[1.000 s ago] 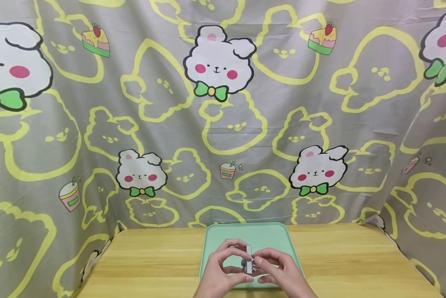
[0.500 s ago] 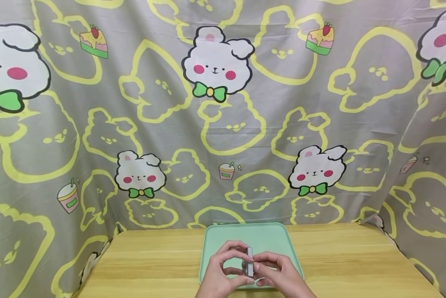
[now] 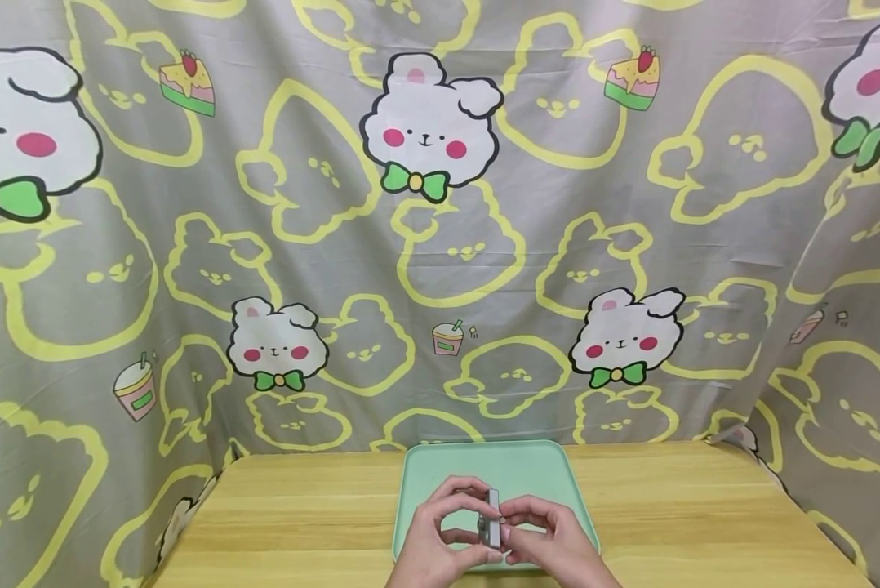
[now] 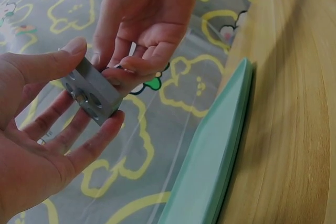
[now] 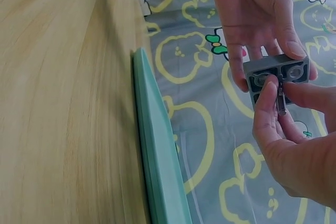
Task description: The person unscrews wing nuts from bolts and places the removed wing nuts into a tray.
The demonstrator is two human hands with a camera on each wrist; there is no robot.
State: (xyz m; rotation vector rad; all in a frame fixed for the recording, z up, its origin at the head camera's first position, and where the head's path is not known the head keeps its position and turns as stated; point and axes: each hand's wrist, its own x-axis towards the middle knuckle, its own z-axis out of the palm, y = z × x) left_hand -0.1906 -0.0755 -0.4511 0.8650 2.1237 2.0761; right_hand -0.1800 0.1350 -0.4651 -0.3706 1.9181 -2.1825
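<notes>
Left fingers point(image 4: 98, 141) gripping grey block point(image 4: 95, 88), long edge running up head view, hollow face rightward, right fingers point(image 5: 266, 100) pinching rod point(image 5: 282, 103)

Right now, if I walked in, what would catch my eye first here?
Probably the big grey cloth printed with white rabbits, hanging behind the wooden table. Next, the mint-green tray on that table, and the small grey block held in the left hand's grip, while the right hand's grip pinches a metal pin at the block.
</notes>
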